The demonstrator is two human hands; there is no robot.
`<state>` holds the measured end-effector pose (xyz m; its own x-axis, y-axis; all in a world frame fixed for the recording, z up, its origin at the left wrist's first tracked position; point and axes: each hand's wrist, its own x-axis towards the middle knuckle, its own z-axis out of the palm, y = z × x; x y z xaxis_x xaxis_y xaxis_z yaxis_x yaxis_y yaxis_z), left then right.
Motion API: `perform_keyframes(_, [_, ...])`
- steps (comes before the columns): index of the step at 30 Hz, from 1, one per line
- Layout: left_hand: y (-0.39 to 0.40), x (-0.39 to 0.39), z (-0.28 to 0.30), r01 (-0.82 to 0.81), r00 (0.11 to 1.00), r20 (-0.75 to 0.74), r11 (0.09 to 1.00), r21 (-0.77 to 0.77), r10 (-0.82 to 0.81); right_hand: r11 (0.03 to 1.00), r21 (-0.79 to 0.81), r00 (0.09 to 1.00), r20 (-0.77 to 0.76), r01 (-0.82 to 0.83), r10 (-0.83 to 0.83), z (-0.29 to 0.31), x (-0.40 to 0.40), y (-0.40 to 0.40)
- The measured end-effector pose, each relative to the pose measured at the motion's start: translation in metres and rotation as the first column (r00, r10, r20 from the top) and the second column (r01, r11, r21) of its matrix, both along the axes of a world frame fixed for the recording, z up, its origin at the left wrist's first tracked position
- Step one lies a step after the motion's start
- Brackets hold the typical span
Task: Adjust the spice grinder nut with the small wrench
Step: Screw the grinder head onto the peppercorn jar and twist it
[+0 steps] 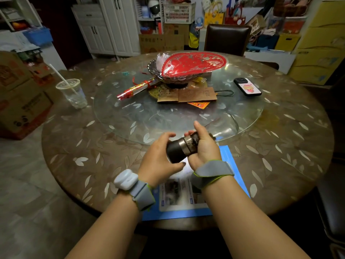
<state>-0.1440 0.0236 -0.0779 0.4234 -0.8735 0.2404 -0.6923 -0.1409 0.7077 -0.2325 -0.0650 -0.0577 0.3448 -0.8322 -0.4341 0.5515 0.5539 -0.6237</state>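
Right hand (204,146) grips the tilted grinder (183,146) mid-body. Left hand (158,159) cups its dark end, fingers curled. Both held above the counter (280,146).

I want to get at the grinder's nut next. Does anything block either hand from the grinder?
No. Both the left hand and the right hand already grip the grinder, held tilted above the blue sheet. No wrench is visible.

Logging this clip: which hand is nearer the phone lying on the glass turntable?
Right. The right hand, gripping the spice grinder, sits in front of the phone; the left hand holds the grinder's dark end, farther left.
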Motion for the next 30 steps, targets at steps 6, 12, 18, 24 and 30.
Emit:
perform_keyframes(6, [0.009, -0.001, 0.025, -0.044, 0.967, -0.25, 0.944, -0.326, -0.041, 0.951, 0.146, 0.942, 0.243, -0.272, 0.232, 0.009, -0.006, 0.003])
perform_keyframes(12, [0.005, -0.012, 0.048, -0.008, 0.949, -0.273, 0.854, -0.52, -0.157, 0.812, 0.138, 0.823, 0.131, -0.567, 0.552, 0.009, -0.001, 0.023])
perform_keyframes(18, [0.006, -0.009, 0.048, 0.07, 0.878, -0.362, 0.832, -0.55, -0.312, 0.549, 0.054, 0.535, -0.162, -0.834, 0.829, 0.015, -0.015, 0.038])
perform_keyframes(24, [0.013, 0.003, 0.047, -0.004, 0.889, -0.387, 0.843, -0.539, -0.244, 0.464, -0.019, 0.434, -0.392, -0.885, 0.811, 0.011, -0.026, 0.031])
perform_keyframes(30, [0.021, 0.01, 0.043, 0.075, 0.964, -0.21, 0.923, -0.378, -0.165, 0.761, -0.312, 0.8, -0.426, -0.568, 0.422, 0.026, -0.018, 0.02])
